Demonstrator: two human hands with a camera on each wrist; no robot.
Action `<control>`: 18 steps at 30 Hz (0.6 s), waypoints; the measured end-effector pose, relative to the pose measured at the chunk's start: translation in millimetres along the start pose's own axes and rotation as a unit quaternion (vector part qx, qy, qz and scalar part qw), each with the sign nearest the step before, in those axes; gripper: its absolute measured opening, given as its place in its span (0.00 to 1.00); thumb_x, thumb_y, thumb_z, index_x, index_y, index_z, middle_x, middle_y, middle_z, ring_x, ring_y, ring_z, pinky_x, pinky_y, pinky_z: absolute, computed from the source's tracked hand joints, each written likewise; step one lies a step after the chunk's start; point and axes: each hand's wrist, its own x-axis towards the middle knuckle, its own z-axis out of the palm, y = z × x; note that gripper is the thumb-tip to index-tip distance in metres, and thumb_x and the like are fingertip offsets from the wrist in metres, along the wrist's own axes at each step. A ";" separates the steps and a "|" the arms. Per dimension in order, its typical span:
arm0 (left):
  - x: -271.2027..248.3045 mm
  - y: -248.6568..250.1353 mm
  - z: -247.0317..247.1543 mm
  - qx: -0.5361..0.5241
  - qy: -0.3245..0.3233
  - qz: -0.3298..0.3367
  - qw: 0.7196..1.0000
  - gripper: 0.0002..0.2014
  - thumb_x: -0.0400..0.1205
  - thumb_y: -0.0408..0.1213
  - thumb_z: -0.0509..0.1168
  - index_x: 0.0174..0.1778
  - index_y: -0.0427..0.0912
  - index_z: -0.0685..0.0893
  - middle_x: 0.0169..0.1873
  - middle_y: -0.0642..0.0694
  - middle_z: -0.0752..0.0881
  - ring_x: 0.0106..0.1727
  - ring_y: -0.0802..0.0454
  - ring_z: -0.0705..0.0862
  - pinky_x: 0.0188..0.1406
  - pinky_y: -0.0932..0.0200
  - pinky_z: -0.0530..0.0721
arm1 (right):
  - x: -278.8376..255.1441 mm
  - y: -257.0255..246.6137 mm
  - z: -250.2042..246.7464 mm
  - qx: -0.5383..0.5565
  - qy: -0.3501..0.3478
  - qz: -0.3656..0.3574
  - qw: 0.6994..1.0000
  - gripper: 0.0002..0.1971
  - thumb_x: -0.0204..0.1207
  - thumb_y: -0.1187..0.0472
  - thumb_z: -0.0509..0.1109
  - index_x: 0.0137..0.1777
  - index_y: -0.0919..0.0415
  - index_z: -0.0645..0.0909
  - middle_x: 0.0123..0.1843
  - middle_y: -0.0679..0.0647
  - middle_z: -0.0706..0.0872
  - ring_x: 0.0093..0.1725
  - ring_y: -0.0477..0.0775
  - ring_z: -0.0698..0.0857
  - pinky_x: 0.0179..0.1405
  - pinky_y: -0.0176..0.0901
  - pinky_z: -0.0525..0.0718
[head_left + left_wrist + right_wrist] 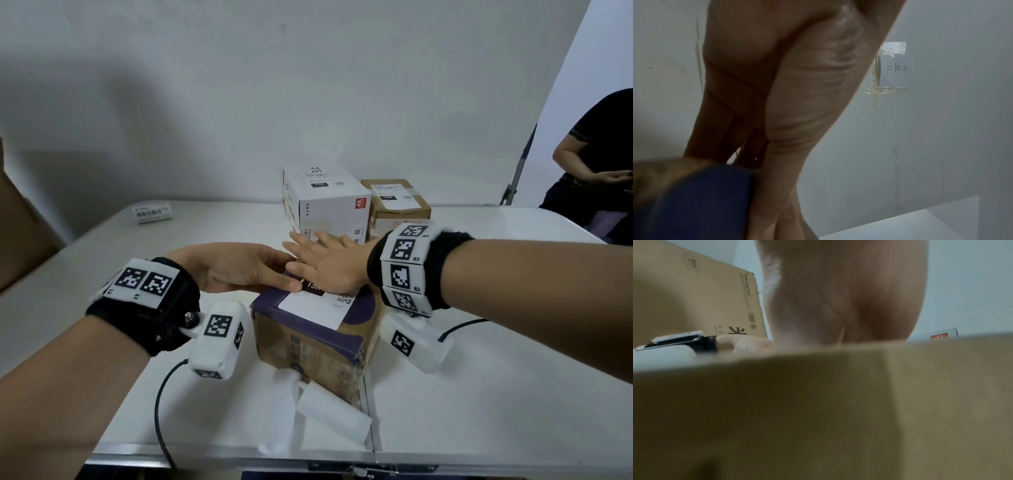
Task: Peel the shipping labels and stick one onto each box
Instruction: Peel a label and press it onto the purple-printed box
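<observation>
A brown box [308,346] with purple tape stands at the table's middle, a white shipping label [315,308] lying on its top. My right hand [318,257] lies flat, palm down, on the label's far part. My left hand [270,270] reaches in from the left with straight fingers, its thumb resting on the label's near-left edge. In the wrist views, the left hand [797,97] stands beside the box's purple corner [694,203], and the right hand [838,296] rests on the blurred box [818,402]. Behind stand a white box [325,202] and a small brown box [397,202], each with a label on top.
Curled white backing papers [329,411] lie in front of the box near the table's [479,394] front edge. A small stack of labels [152,212] sits at the far left. A large cardboard carton [20,233] stands at the left, and a person [596,171] at the right.
</observation>
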 end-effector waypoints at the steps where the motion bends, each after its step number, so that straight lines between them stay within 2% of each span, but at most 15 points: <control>1: 0.3 -0.3 0.5 0.002 0.005 0.001 1.000 0.18 0.81 0.34 0.68 0.68 0.42 0.81 0.62 0.47 0.88 0.66 0.50 0.85 0.68 0.57 0.79 | 2.4 0.9 -0.6 -0.001 0.003 0.002 1.000 0.30 0.85 0.40 0.39 0.85 0.43 0.37 0.86 0.41 0.35 0.86 0.57 0.38 0.82 0.61 0.39; 11: 0.1 1.5 -2.0 0.007 0.003 -0.014 1.000 0.21 0.77 0.38 0.70 0.68 0.43 0.81 0.62 0.47 0.88 0.64 0.50 0.86 0.62 0.56 0.81 | 12.2 11.1 -4.7 0.021 0.000 0.029 0.999 0.28 0.87 0.43 0.40 0.85 0.43 0.39 0.86 0.43 0.36 0.86 0.59 0.39 0.81 0.68 0.41; 15: -0.7 0.9 -2.3 0.019 0.011 -0.038 0.999 0.22 0.76 0.41 0.71 0.68 0.46 0.82 0.63 0.47 0.88 0.64 0.49 0.85 0.63 0.49 0.81 | 4.2 24.5 -10.3 -0.021 0.003 0.067 0.998 0.25 0.90 0.52 0.39 0.86 0.54 0.45 0.87 0.48 0.37 0.86 0.54 0.38 0.81 0.57 0.38; 18: -1.7 3.2 -2.3 0.038 0.016 -0.056 0.998 0.22 0.77 0.43 0.71 0.69 0.53 0.81 0.64 0.49 0.87 0.65 0.49 0.84 0.60 0.48 0.82 | 7.1 42.5 -10.4 0.005 -0.014 0.086 0.996 0.26 0.89 0.51 0.37 0.86 0.56 0.42 0.87 0.51 0.36 0.85 0.55 0.37 0.83 0.57 0.37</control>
